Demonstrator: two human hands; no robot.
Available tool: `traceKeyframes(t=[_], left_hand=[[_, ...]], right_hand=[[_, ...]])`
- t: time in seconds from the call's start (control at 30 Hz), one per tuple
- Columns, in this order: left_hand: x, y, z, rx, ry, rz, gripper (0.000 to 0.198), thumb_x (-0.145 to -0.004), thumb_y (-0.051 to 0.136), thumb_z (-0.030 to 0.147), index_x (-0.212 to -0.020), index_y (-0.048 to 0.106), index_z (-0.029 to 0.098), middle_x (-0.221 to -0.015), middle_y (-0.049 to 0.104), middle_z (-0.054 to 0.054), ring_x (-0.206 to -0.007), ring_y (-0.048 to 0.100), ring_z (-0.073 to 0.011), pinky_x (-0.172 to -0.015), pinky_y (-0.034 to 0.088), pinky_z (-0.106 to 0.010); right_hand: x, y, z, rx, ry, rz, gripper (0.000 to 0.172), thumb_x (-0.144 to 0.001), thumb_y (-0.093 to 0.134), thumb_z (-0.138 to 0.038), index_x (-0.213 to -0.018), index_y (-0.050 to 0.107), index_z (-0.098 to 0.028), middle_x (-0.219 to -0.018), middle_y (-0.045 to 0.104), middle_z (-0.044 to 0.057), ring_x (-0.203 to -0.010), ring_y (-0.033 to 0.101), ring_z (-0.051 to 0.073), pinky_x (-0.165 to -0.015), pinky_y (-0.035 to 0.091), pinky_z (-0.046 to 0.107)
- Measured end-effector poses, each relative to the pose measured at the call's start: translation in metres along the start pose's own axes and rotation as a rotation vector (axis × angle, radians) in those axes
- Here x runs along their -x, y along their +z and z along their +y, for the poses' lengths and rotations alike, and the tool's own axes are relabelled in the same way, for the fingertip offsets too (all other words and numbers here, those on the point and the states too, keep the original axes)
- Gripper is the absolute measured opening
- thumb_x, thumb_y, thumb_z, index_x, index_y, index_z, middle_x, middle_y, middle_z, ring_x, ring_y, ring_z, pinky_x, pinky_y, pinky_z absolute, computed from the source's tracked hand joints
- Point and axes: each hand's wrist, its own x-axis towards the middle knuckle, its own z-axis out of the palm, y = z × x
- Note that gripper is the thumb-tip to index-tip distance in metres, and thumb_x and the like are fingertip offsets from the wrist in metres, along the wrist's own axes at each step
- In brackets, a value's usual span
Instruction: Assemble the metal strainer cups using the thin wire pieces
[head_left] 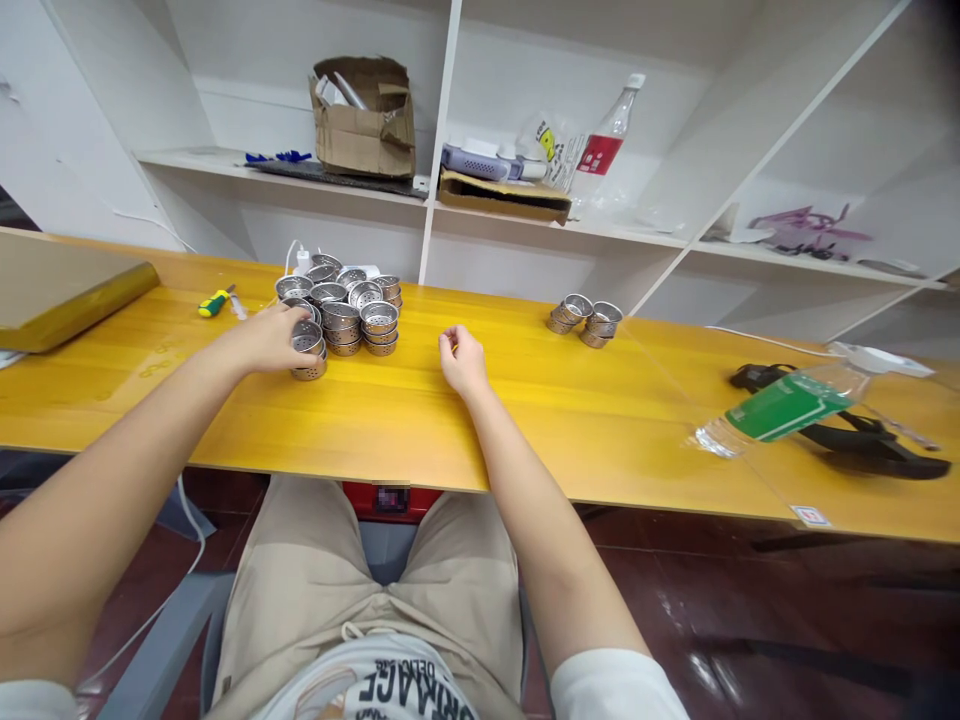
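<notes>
A cluster of small perforated metal cups [349, 305] stands stacked on the yellow table [420, 420], left of centre. My left hand [274, 338] reaches into the near left side of that cluster, fingers curled on a short stack of cups [309, 350]. My right hand [463, 362] rests on the table to the right of the cluster, its fingers loosely curled; nothing shows clearly inside them. A second, smaller group of metal cups [586, 320] sits further right near the back edge.
A screwdriver with a yellow-green handle [216, 301] lies at the back left beside a flat brown board [60, 290]. A plastic bottle with a green label [780, 408] lies on its side at right over black straps [870, 440]. White shelves [427, 200] behind hold a cardboard box [364, 115].
</notes>
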Motion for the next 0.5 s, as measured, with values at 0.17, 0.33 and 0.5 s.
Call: traceKeyframes(t=[0.17,0.33,0.5], left_hand=[[-0.003,0.001,-0.003,-0.087,0.032,-0.048,0.094,-0.065,0.071,0.06,-0.146,0.053,0.015,-0.14,0.062,-0.019,-0.126,0.059,-0.0396,-0.103,0.049,-0.047],[-0.008,-0.004,-0.005,-0.048,0.046,-0.08,0.088,-0.058,0.073,0.059,-0.139,0.063,0.027,-0.133,0.067,-0.014,-0.126,0.061,-0.0435,-0.102,0.05,-0.047],[-0.009,-0.01,-0.01,-0.004,0.115,-0.139,0.093,-0.057,0.072,0.057,-0.144,0.058,0.027,-0.142,0.062,-0.016,-0.129,0.059,-0.043,-0.105,0.048,-0.048]], right_hand=[[-0.001,0.0,0.0,0.005,0.002,-0.007,0.018,-0.095,0.048,-0.036,-0.094,0.058,-0.021,-0.085,0.066,0.006,-0.074,0.058,0.02,-0.076,0.045,0.034],[-0.002,0.001,0.002,0.019,0.007,-0.019,0.016,-0.094,0.049,-0.034,-0.093,0.058,-0.021,-0.081,0.064,0.004,-0.073,0.058,0.02,-0.075,0.044,0.034],[-0.001,0.002,0.005,0.011,0.009,-0.025,0.016,-0.093,0.049,-0.035,-0.093,0.058,-0.022,-0.079,0.063,0.003,-0.072,0.056,0.02,-0.075,0.043,0.034]])
